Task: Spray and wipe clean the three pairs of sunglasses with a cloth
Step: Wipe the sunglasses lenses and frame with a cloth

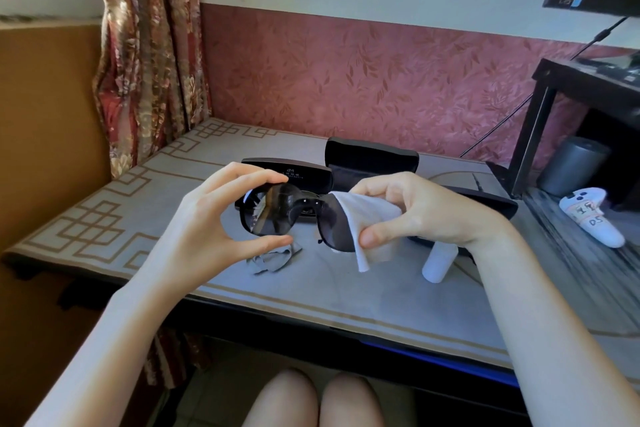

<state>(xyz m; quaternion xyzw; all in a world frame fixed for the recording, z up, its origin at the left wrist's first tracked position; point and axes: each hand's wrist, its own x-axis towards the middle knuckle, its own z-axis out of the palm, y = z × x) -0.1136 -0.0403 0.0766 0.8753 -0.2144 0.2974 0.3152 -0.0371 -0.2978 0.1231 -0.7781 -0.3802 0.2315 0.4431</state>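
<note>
The sunglasses (277,215) are held in the air above the middle of the surface (311,295), dark lenses facing the person. A white cloth (367,229) is folded over the lens at three o'clock, covering its outer half, while the nine o'clock lens is bare and shows pale reflections.

This looks like the wiping step on one pair. To do it well, I judge the cloth should sandwich the lens front and back and travel in small circles from bridge to outer edge. The supporting grip should sit on the frame rim, not the glass, so that no fresh prints land on it. Pressure should be light, as the bridge could flex.

The left hand (221,218) forms a wide C: forefinger on the top rim of the nine o'clock lens, thumb under its bottom rim, clamping the frame by its edges. The right hand (408,204) is closed on the cloth, thumb pressing it against the near face and curled fingers behind.

Below the sunglasses, at six o'clock, a crumpled grey cloth (273,258) lies on the surface. At four o'clock is a white bottle (438,262), probably the spray. Black cases sit behind: a lettered case (287,170) at twelve o'clock and an open case (372,163) at one o'clock. I cannot tell whether either holds another pair.
</note>
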